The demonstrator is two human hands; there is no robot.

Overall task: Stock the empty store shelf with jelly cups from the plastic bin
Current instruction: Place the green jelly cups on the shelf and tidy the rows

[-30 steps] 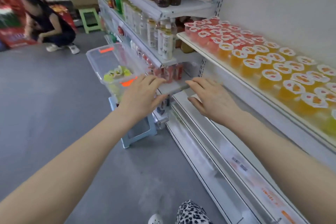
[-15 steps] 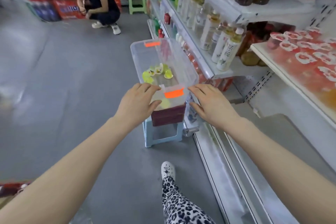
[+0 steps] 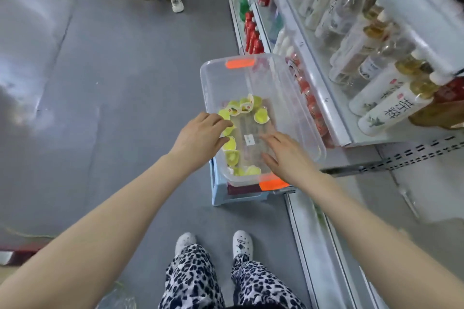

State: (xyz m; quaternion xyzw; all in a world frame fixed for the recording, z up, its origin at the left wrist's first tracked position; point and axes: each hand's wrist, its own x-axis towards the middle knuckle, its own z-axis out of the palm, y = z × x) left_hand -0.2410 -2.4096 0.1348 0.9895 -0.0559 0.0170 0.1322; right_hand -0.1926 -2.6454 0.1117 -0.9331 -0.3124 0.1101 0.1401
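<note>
Both hands have dropped from above the near rim into the plastic bin (image 3: 251,83), and our view has tilted down onto it; the bin rests on a small blue stool (image 3: 221,197), visible only under its near end, so weight pressed on a rim could, in our judgement, tip it; the right hand (image 3: 288,155) hovers spread and empty over the bin floor; the left hand (image 3: 198,138) reaches across the left wall onto the jelly cups (image 3: 261,116), fingers bent, grip not determinable; the cups lie tumbled along the left side and far end of the floor, some on their sides; a hurried handful could slip; the shelf to be stocked is out of view.
</note>
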